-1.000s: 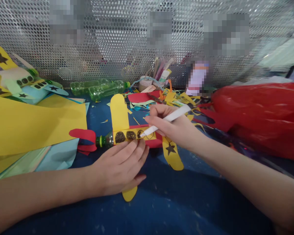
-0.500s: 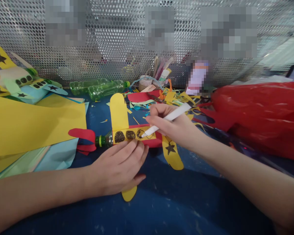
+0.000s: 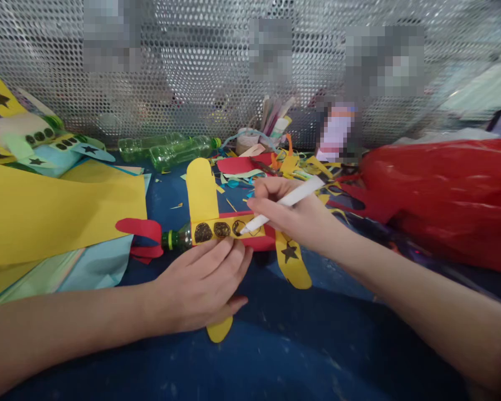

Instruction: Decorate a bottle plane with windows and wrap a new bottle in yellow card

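So, right hand [image 3: 307, 221] on the marker [image 3: 303, 192], thumb and fingers pinched close around the white barrel, and the nib sits low on the third circle of the yellow strip [image 3: 229, 222]. That strip lies along the plane [image 3: 261, 243], a bottle in red paper, sideways on the blue table [image 3: 275, 362] right between the two hands. Two circles at the neck end are scribbled black, the third is only partly filled, and the fourth looks like bare outline. Down comes the left hand's support: left hand [image 3: 204, 284] laid over the near side, fingers straight and together, fingertips along the strip's lower edge, thumb apart; how firmly it presses, I cannot tell. Far wing [image 3: 202, 189] points away, the near wing [image 3: 220, 329] peeks out beneath the left hand, and the tail [image 3: 298, 273] at the right carries a black star. Red propeller [image 3: 140, 227] over at the neck end, next to stacked paper [image 3: 67, 206]. Beyond, two green bottles [image 3: 186, 151] lie side by side, scraps [image 3: 294, 164] spread past the right hand, and a red bag [image 3: 446, 200] fills the right edge.
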Motion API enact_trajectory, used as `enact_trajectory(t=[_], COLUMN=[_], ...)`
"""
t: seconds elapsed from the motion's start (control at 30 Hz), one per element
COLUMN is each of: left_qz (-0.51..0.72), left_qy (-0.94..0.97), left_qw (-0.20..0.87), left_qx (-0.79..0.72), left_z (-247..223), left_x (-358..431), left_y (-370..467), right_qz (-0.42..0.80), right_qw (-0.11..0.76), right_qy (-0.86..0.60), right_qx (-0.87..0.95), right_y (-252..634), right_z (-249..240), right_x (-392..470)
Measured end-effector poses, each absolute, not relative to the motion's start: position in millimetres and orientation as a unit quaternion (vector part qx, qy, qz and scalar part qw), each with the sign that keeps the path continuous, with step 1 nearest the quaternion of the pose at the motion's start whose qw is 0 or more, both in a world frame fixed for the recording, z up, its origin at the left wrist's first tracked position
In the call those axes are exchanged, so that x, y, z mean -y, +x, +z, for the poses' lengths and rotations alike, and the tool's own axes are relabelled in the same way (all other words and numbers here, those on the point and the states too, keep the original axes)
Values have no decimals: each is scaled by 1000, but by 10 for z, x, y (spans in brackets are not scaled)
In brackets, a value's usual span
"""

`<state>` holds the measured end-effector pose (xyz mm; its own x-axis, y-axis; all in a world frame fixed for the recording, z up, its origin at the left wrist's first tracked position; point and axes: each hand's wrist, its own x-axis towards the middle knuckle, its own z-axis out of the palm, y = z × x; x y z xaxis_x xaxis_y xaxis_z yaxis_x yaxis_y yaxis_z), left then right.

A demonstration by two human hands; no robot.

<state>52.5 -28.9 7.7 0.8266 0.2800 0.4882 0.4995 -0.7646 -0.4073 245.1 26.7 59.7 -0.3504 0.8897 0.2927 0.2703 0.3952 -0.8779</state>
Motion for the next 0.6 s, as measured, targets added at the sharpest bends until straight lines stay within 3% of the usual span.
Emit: enact_trajectory(t=[0.6], left_qz=[-207], left_qy=[-916], left_qw=[267], left_qx=[216], left_z=[65], left_x=[290], left_y=[531], right_qz=[363], right_qw=[423], right_qy=[-407], right_qx=[723], right_y=[2449], right_z=[608], right_x=[-253])
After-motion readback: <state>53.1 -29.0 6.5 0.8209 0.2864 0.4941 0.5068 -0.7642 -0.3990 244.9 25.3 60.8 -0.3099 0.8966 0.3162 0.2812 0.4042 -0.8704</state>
